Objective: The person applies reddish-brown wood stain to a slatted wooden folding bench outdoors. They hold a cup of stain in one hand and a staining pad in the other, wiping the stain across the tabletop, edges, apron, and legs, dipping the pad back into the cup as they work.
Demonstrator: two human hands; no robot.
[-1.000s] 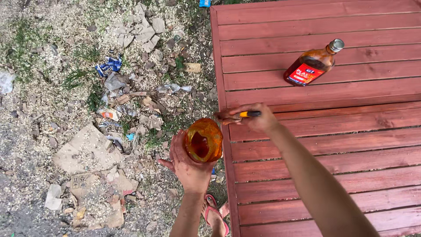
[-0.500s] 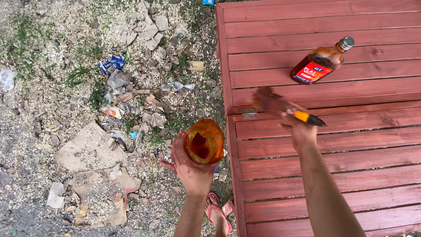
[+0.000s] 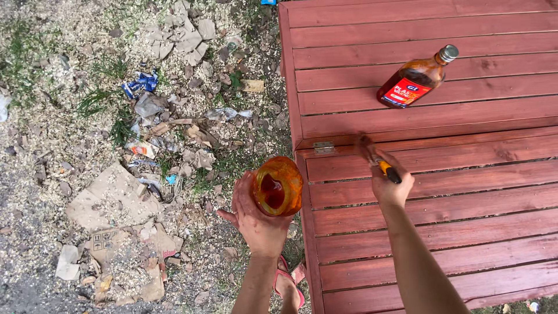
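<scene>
The brush [image 3: 376, 160] was clenched in the outstretched right hand [image 3: 390, 185] on the red planks [image 3: 465, 192], while the left hand [image 3: 256, 218] cupped an orange jar [image 3: 278, 186].

Soft, even daylight — faint shadows, brush tip [image 3: 366, 145] motion-blurred.

Bottle [image 3: 415, 79], hinge [image 3: 324, 147], littered scraps [image 3: 145, 104]

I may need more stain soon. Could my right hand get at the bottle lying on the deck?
Probably yes: bare boards lie between the right hand and the bottle, though the hand holds a brush.
</scene>
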